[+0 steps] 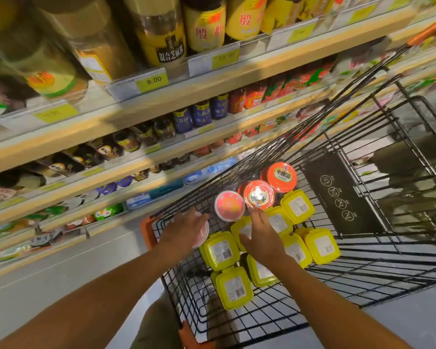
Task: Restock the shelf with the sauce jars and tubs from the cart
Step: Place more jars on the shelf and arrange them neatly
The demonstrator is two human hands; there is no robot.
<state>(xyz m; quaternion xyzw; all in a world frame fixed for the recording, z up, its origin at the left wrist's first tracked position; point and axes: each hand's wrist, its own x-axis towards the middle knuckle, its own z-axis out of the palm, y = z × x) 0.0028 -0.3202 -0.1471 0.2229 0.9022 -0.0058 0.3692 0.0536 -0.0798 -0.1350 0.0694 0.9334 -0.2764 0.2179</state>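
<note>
Two bare hands reach down into a black wire cart [337, 192], which stands just beside a stocked shelf [161, 102]. Left hand [184, 229]: fingers spread over a pink-lidded tub [204, 231] at the cart corner nearest the shelf; whether it grips the tub cannot be told. Right hand [262, 238]: fingers straight, lying across the yellow tubs [220, 250], holding nothing, fingertips near a red-lidded jar [258, 195]. A second red-lidded jar [280, 176] and another pink lid [229, 205] stand just beside it. Yellow tubs cluster on the cart floor. Shelf rows carry bottles and jars; one yellow price label [152, 81] reads 9.00.
</note>
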